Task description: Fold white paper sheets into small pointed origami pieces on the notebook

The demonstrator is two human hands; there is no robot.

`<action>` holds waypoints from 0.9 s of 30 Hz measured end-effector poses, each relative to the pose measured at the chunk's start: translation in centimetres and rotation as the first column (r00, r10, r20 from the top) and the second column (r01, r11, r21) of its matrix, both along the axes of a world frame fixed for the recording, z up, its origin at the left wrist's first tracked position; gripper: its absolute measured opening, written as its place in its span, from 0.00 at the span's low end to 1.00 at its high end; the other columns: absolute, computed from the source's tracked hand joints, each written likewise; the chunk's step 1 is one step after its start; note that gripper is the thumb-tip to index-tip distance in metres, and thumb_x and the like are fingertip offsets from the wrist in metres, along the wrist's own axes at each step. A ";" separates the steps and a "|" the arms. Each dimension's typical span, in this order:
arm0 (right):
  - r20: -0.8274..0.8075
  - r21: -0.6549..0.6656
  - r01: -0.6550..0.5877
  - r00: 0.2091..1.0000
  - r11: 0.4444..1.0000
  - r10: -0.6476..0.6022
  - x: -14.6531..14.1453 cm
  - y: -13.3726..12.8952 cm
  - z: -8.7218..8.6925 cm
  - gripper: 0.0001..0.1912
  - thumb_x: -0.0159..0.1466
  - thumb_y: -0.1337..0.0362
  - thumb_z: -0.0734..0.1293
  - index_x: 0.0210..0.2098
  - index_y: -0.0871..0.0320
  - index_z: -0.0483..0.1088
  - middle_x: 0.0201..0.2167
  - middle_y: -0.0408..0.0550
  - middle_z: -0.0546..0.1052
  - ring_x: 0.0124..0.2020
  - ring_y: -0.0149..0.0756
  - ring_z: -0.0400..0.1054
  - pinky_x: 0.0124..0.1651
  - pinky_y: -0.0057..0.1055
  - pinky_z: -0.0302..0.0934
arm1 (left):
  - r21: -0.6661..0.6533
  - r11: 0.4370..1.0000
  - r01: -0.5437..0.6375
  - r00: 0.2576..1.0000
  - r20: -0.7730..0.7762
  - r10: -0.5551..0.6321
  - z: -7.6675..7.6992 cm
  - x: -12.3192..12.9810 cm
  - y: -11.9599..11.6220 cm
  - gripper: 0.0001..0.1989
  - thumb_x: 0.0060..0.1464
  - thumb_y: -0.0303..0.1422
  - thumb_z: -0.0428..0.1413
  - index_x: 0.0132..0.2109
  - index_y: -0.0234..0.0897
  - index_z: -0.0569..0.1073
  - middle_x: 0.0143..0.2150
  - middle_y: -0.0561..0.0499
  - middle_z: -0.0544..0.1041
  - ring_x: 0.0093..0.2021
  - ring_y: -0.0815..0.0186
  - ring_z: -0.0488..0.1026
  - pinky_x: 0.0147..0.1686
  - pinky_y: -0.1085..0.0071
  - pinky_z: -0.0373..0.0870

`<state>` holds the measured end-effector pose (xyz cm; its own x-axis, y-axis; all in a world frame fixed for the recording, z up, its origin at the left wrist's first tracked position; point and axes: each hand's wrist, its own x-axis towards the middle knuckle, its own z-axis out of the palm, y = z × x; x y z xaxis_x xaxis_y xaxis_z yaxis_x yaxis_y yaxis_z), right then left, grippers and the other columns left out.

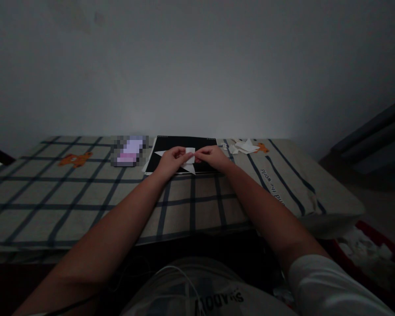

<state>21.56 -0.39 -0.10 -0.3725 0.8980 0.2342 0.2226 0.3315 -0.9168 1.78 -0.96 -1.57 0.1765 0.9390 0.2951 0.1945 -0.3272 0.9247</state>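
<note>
At far left of the frame, an orange figure point(75, 159) marks the checked tablecloth point(92, 193); left of center lies a phone-shaped device point(129, 151), its lit screen obscured by pixelation. At center, over a black pad point(171, 142) with white sheets showing along its left edge, my left hand point(174, 160) grips a small piece of white paper point(190, 156) between thumb and fingers. White pointed ends point(189, 168) jut out left of and below that hand; whether they belong to the same piece, I cannot tell. My right hand point(212, 156) is closed in a pinch at the paper's right edge. Right of center, loose white paper pieces point(246, 146) lie beside a second orange figure point(262, 148). At lower right, below the table, a red container point(375, 232) holds a heap of crumpled white material point(362, 252), too dim to identify.
</note>
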 end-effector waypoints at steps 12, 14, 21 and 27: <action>-0.004 0.006 0.029 1.000 1.000 -0.029 0.1 0.3 -0.4 0.09 0.58 0.59 0.69 0.28 0.59 0.77 0.25 0.45 0.78 0.29 0.31 0.71 0.37 0.30 0.65 | -0.006 0.993 -0.115 0.992 -0.053 0.114 0.6 -0.4 -0.4 0.16 0.46 0.45 0.65 0.34 0.36 0.80 0.30 0.49 0.80 0.30 0.66 0.72 0.32 0.70 0.66; -0.004 0.009 0.028 1.000 1.000 -0.028 0.1 0.2 -0.4 0.10 0.58 0.59 0.69 0.28 0.59 0.76 0.25 0.45 0.78 0.28 0.31 0.71 0.36 0.30 0.65 | -0.008 0.993 -0.121 0.991 -0.058 0.120 0.6 -0.4 -0.4 0.16 0.46 0.45 0.65 0.32 0.36 0.80 0.28 0.50 0.78 0.28 0.66 0.71 0.30 0.70 0.65; 0.004 0.005 0.008 1.000 1.000 -0.008 0.1 0.0 -0.1 0.11 0.58 0.57 0.69 0.26 0.58 0.75 0.23 0.44 0.78 0.27 0.31 0.70 0.34 0.29 0.65 | -0.037 0.995 -0.093 0.995 -0.025 0.092 0.5 -0.3 -0.3 0.16 0.45 0.45 0.65 0.30 0.36 0.77 0.24 0.52 0.76 0.25 0.68 0.70 0.28 0.72 0.65; 0.008 -0.011 -0.012 1.000 1.000 0.012 0.2 0.1 -0.2 0.10 0.58 0.58 0.69 0.26 0.59 0.75 0.24 0.44 0.77 0.27 0.30 0.69 0.34 0.29 0.64 | -0.044 0.998 -0.033 0.998 0.054 0.035 0.3 -0.4 0.0 0.17 0.49 0.46 0.63 0.38 0.36 0.80 0.28 0.51 0.78 0.28 0.67 0.73 0.31 0.71 0.71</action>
